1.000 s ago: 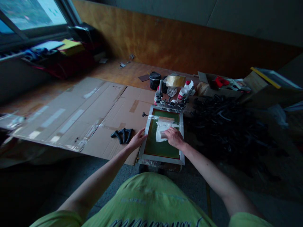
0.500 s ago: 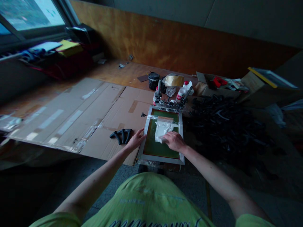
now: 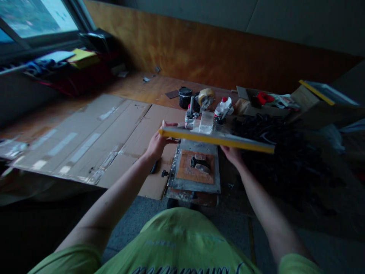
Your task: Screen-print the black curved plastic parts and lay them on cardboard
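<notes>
Screen frame (image 3: 216,139): held up off the base, its yellow near edge running left to right and dipping toward the right; far side near the clamps (image 3: 199,118).
Shirt (image 3: 182,243): green, fills the bottom of the view.
Grey strip (image 3: 134,217): bare, between the shirt and the cardboard's near edge.
Base plate (image 3: 196,185): grey metal, flat, under the frame; its near edge overhangs a stained board.
Brown board (image 3: 186,172): lies inside the plate's rim, with a margin of metal all round.
Black part (image 3: 201,163): sits on the brown board, toward its far end.
Left hand (image 3: 156,144): clenched round the frame's left end, thumb on top.
Right hand (image 3: 231,154): under the yellow edge, touching the frame; fingers hidden behind it, so I cannot tell the grip.
Cardboard sheet (image 3: 94,133): flattened and taped, wide open room left of the plate.
Pile of black parts (image 3: 273,152): crowds the plate's right side; the frame's right end overhangs it.
Behind the clamps: black pot (image 3: 185,96), tape roll (image 3: 205,96), white bottle (image 3: 224,104), close together.
Counter (image 3: 148,89): bare wood up to the wall panel (image 3: 228,53).
Window (image 3: 34,15): far left.
</notes>
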### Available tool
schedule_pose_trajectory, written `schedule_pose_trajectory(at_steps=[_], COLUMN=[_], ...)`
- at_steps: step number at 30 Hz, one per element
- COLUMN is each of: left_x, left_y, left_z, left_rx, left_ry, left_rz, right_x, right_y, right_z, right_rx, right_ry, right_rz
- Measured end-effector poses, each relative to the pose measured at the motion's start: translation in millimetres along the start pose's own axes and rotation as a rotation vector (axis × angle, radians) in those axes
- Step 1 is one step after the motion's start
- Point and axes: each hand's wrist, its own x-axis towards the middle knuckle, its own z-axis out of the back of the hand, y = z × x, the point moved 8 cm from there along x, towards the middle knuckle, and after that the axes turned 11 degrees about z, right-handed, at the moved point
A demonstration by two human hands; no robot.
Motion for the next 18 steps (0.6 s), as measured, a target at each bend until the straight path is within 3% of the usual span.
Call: schedule_pose_trajectory(at_steps=[3, 5, 6, 8, 10, 11, 13, 15, 16, 18], left_x=[22, 21, 15, -8, -50, -72, -99, -105, -102, -88], left_y=[-23, -15, -2, 46, 112, 139, 171, 186, 189, 190], left_z=[-13.0, -13.7, -15.0, -28.4, -56.4, -66.9, -74.1, -62.6, -49.1, -4.5], left_rx=[-0.069, -0.096, -0.104, -0.079, 0.013, 0.021, -0.067, -0.161, -0.172, -0.113], left_ry=[0.023, -0.040, -0.063, -0.003, 0.227, 0.306, 0.299, 0.186, 0.121, -0.033], left_rz=[-0.014, -0.006, 0.029, 0.235, 0.603, 0.731, 0.811, 0.814, 0.803, 0.749], right_x=[-36, -51, -56, -62, -70, -74, -81, -88, -91, -91], right_y=[33, 55, 63, 74, 89, 101, 134, 158, 157, 121], right_z=[-59, -84, -90, -94, -93, -93, -96, -97, -93, -76], right_rx=[-0.051, -0.130, -0.153, -0.153, -0.108, -0.073, 0.028, 0.147, 0.181, 0.140], right_ry=[0.229, 0.324, 0.345, 0.353, 0.295, 0.254, 0.210, 0.234, 0.247, 0.253], right_rz=[0.129, 0.169, 0.148, 0.034, -0.078, -0.082, 0.074, 0.334, 0.424, 0.439])
